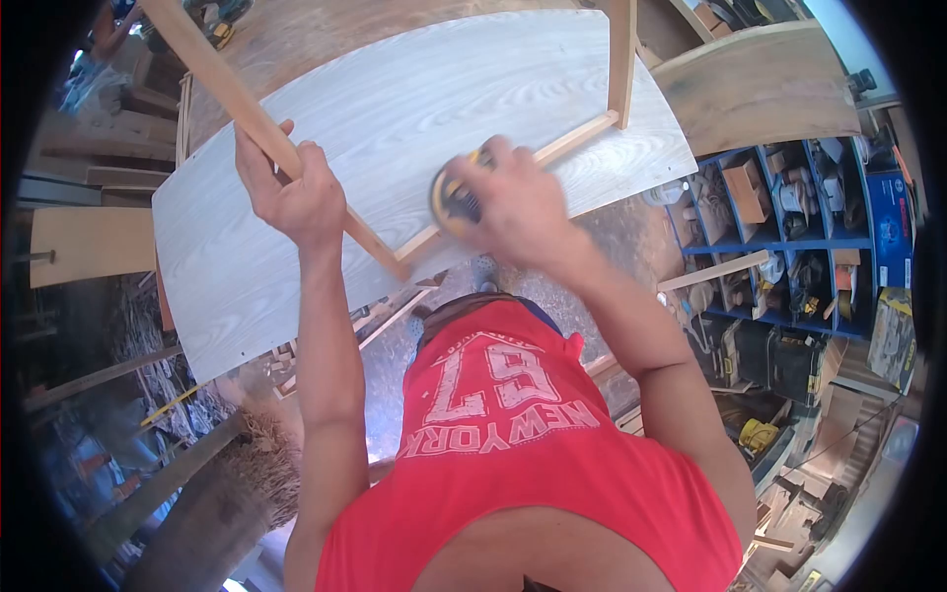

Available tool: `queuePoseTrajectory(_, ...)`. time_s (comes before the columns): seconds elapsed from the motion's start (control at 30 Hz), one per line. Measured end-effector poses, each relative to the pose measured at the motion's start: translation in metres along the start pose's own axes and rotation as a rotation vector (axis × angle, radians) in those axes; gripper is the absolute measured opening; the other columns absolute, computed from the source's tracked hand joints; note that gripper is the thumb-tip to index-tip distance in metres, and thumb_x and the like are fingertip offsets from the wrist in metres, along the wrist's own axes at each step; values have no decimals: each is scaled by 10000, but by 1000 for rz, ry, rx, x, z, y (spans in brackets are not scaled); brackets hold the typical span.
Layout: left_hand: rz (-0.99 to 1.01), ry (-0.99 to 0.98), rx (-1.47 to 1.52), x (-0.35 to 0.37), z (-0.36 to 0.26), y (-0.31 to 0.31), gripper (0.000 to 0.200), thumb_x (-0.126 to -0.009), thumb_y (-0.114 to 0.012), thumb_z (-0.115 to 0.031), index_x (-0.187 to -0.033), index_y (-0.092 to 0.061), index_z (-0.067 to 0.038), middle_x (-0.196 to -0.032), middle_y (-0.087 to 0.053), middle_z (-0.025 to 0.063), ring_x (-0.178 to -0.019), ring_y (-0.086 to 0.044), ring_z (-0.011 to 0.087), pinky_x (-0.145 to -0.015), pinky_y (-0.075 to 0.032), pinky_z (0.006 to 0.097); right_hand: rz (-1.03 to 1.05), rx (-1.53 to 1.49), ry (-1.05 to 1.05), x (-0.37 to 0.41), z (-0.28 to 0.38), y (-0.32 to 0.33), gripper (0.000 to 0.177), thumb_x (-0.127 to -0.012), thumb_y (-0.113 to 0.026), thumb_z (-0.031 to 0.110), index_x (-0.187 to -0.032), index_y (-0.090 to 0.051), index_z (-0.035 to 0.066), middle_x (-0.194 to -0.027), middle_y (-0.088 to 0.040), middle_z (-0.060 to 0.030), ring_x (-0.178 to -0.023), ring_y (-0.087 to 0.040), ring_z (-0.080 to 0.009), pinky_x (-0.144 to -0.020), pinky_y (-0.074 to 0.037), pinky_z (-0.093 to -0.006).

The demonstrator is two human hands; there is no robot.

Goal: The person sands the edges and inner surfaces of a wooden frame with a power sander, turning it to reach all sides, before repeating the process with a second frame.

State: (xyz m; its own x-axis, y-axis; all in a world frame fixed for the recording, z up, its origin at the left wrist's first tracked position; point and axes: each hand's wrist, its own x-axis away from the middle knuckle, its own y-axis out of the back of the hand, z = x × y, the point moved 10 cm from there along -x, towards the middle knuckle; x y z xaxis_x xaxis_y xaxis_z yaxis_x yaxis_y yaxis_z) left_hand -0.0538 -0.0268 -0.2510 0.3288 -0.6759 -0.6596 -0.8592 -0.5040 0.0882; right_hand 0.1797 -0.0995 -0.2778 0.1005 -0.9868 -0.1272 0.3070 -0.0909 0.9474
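Observation:
My left hand (301,192) is wrapped round a long wooden bar (222,84) of a light wood frame. In my right hand (518,202), blurred by motion, is a yellow and black sander (457,195). Its round body lies against the frame's lower rail (577,140), which runs between the held bar and an upright post (621,64) at the right. The frame rests on a pale wood-grain board (395,118) with a curved far edge. The sander's underside is hidden.
Blue shelving (779,242) with tools and small parts stands to the right, beside a curved wooden panel (755,84). Wooden planks (89,247) lie at the left. Part of another person (109,35) shows at the upper left.

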Motion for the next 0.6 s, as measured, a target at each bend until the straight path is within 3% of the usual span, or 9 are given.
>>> queuePoseTrajectory(0.17, 10, 38, 0, 3, 4, 2, 743, -865, -646, 158, -1576, -457, 49, -1379, -575, 155, -1181, -697, 240, -945, -578, 342, 20, 116, -298, -27, -129, 37, 589, -751, -821, 256, -1324, -685, 244, -1169, -661, -161, -1023, -730, -375, -904, -609, -476)
queuePoseTrajectory(0.27, 46, -21, -13, -3, 12, -5, 726, -870, -619, 147, -1572, -452, 67, -1405, -551, 191, -1167, -699, 262, -918, -596, 362, 39, 100, -351, -29, -187, 54, 603, -749, -810, 292, -1335, -678, 240, -1188, -664, -169, -1069, -720, -367, -928, -591, -476)
queuePoseTrajectory(0.43, 30, 73, -12, -10, 37, -11, 717, -882, -655, 130, -1571, -478, 38, -1330, -663, 154, -1183, -698, 218, -930, -583, 328, 28, 74, -441, -23, -232, 66, 616, -753, -778, 310, -1357, -677, 243, -1190, -670, -177, -1090, -716, -371, -950, -583, -475)
queuePoseTrajectory(0.6, 57, 145, 5, -12, 45, -14, 737, -876, -660, 139, -1581, -458, 58, -1374, -627, 169, -1167, -701, 243, -911, -590, 336, -41, 56, -454, -16, -256, 68, 638, -746, -778, 321, -1371, -673, 245, -1181, -673, -177, -1086, -717, -368, -948, -584, -467)
